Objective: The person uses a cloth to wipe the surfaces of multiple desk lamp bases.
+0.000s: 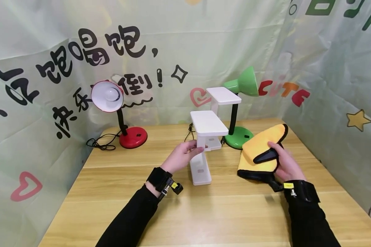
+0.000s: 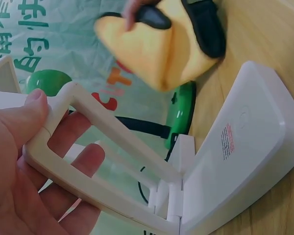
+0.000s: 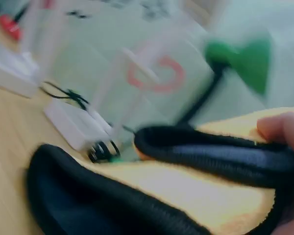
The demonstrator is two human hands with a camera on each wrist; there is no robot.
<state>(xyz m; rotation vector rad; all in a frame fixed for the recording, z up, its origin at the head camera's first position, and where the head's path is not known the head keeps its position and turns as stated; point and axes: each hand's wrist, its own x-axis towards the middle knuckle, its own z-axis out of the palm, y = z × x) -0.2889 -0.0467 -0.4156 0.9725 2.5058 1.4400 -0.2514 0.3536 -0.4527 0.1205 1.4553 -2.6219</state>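
My left hand (image 1: 182,156) grips the upright of a white folding desk lamp (image 1: 209,124), its thumb and fingers around the open frame near the hinge. The lamp's flat base (image 2: 250,112) stands on the wooden table in the left wrist view. In my right hand (image 1: 287,163) is a folded yellow cloth (image 1: 259,142) with black edging, pinched at its right side. The cloth hangs close over the table, in front of a green desk lamp (image 1: 247,82). In the right wrist view the cloth (image 3: 161,178) fills the lower part, with black edges curling up.
Behind the front lamp stands a second white folding lamp (image 1: 224,96), near the green lamp's base (image 1: 239,137). A red desk lamp (image 1: 133,137) is at the back left, its black cord (image 1: 103,145) coiled beside it. A printed fabric backdrop (image 1: 173,51) encloses the table (image 1: 228,216).
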